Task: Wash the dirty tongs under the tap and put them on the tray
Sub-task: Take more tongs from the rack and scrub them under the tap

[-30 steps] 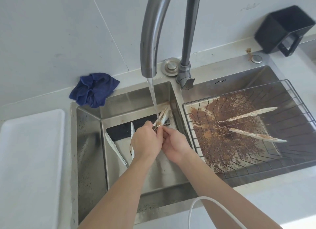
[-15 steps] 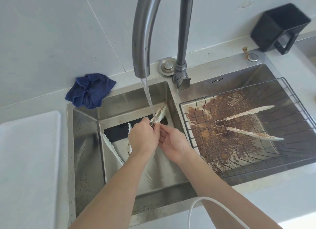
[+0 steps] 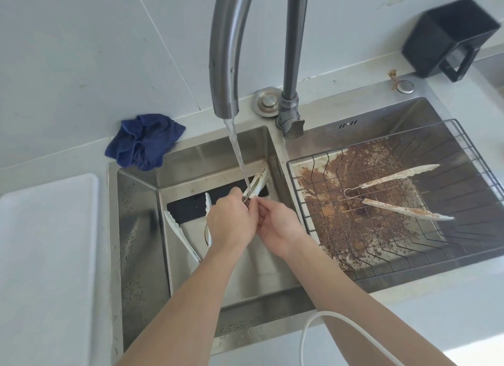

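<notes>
Water runs from the grey tap into the left sink basin. My left hand and my right hand both grip a pair of white tongs, whose stained tips point up and away under the stream. A second pair of white tongs lies on the basin floor to the left of my hands. A third, dirty pair rests open on the black wire rack in the right basin. The white tray sits on the counter at the far left.
Brown grime covers the surface under the wire rack. A crumpled blue cloth lies behind the left basin. A black square container stands at the back right. A white cable loops at the front edge.
The hands have stayed under the stream, shifting only slightly as they work on the held tongs. The view has drifted a little.
</notes>
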